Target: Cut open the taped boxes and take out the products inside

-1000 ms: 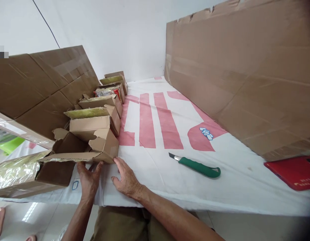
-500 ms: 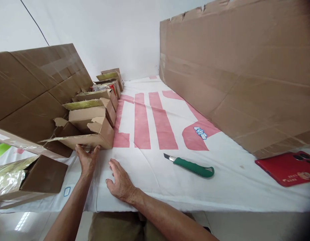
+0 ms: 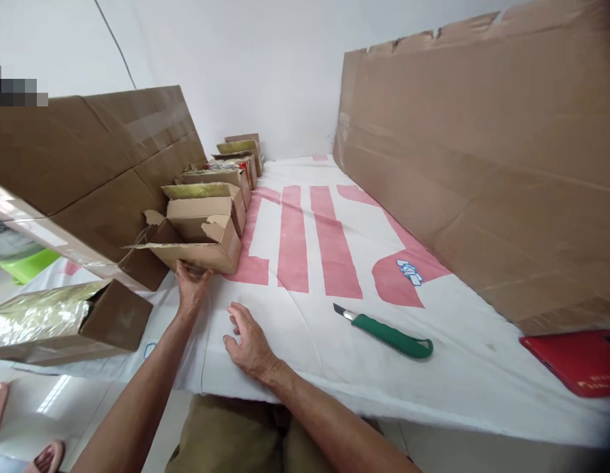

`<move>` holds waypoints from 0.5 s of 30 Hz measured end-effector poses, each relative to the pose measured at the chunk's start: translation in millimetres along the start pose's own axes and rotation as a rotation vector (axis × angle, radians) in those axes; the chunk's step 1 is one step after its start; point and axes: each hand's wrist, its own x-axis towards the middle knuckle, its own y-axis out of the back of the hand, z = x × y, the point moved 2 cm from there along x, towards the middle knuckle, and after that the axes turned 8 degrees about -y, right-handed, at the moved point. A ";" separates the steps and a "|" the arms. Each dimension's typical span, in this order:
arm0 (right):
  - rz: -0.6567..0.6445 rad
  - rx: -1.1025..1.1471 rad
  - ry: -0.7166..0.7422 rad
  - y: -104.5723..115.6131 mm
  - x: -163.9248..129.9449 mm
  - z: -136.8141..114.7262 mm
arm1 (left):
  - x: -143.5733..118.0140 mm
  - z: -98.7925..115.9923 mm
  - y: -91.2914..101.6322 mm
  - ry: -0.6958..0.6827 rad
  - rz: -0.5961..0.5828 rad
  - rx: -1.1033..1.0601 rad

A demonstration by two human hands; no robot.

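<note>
My left hand (image 3: 191, 289) rests against the near side of an open cardboard box (image 3: 201, 256), thumb and fingers spread, the fingertips partly hidden at its lower edge. That box stands nearest in a row of small cardboard boxes, its flaps raised. Over the white cloth, to the right of the box, is my right hand (image 3: 250, 345), empty with its fingers loosely apart. A green utility knife (image 3: 391, 335) lies to the right of that hand, blade out. Left of my left forearm lies another box (image 3: 117, 318) with a shiny, clear-taped top.
A large cardboard panel (image 3: 472, 171) stands along the right side, and a large carton (image 3: 102, 151) along the left. Blue-edged stickers (image 3: 408, 272) lie on a pink patch. At right is a red phone (image 3: 576, 364). Pink sandals (image 3: 46, 460) show on the floor.
My view has turned left, so things appear farther right. The box under my left hand seems to have shifted slightly away. My right hand stays empty over the cloth.
</note>
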 end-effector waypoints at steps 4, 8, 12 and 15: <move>-0.026 0.008 0.011 6.3 1.7 0.4 | -37.2 41.0 52.7 -0.089 -0.064 0.053; -0.066 0.030 0.020 12.0 1.3 2.2 | -56.7 75.8 145.3 -0.456 0.081 0.284; -0.055 0.008 0.033 16.0 3.5 -0.5 | -30.1 34.9 251.5 -0.326 0.451 0.448; -0.055 -0.025 0.057 13.1 4.0 -14.8 | -6.0 -34.1 307.0 0.198 0.622 0.280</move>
